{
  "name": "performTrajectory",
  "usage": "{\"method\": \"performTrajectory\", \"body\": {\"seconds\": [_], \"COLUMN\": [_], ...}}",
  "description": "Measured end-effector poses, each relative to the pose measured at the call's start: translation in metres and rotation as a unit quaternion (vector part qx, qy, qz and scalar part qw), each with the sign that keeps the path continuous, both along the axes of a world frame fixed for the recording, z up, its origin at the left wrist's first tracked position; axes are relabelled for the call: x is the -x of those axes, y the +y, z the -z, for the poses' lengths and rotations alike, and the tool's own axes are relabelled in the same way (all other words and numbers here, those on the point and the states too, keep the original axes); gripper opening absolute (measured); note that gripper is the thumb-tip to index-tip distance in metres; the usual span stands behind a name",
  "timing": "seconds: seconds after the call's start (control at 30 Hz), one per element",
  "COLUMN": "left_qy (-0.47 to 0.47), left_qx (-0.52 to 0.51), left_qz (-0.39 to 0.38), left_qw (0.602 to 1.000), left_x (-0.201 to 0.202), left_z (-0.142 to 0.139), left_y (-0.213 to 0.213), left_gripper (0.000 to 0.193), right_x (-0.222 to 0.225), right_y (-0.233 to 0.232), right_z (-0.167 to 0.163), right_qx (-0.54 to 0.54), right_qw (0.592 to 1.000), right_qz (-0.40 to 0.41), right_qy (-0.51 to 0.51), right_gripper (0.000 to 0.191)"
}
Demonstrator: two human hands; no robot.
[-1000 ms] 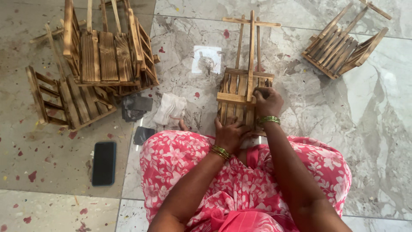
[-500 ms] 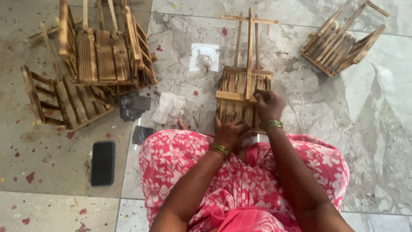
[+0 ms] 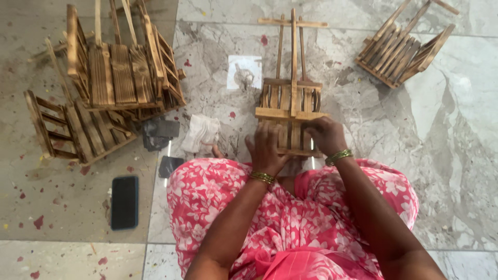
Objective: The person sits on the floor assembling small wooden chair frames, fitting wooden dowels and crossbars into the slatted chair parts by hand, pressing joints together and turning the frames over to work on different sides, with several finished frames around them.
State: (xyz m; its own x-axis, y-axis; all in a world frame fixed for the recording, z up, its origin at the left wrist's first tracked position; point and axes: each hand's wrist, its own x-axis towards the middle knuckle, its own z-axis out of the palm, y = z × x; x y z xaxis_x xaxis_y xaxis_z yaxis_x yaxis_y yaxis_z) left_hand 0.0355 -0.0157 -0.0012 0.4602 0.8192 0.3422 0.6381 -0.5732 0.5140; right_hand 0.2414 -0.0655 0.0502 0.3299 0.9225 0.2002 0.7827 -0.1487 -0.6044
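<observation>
Hands meet on a small wooden slat frame (image 3: 291, 111) lying on the marble floor (image 3: 467, 129) at the centre of the frame, just above the person's knees. The left hand (image 3: 267, 148) lies flat on its lower left part, fingers spread and pressing down rather than curled round anything. The right hand (image 3: 324, 134) is closed over the lower right corner, fingers bent onto the slats; whether they pinch something small there cannot be told.

Judging by how it lies, the piece looks partly built: a slatted body is joined, with three thin uprights and a crossbar sticking out toward the top edge. Similar pieces look complete: a stack of slatted racks (image 3: 122, 67) at upper left, another rack (image 3: 72, 129) at left, and one more (image 3: 404, 46) at upper right. A dark phone (image 3: 124, 202) lies at lower left, a crumpled white cloth (image 3: 201, 134) left of the hands.
</observation>
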Motion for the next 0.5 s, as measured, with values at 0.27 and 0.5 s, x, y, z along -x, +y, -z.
{"method": "performTrajectory", "body": {"seconds": [0.27, 0.5], "left_qy": [-0.074, -0.091], "left_qx": [0.211, 0.201], "left_qz": [-0.012, 0.002], "left_qw": [0.975, 0.975], "left_x": [0.004, 0.002], "left_z": [0.014, 0.014], "left_y": [0.013, 0.015], "left_gripper": [0.150, 0.149], "right_x": [0.012, -0.001], "right_y": [0.023, 0.008], "right_z": [0.014, 0.018], "right_qx": [0.009, 0.037], "right_qw": [0.979, 0.966], "right_qz": [-0.086, -0.184], "right_qy": [-0.182, -0.178], "right_gripper": [0.011, 0.013]}}
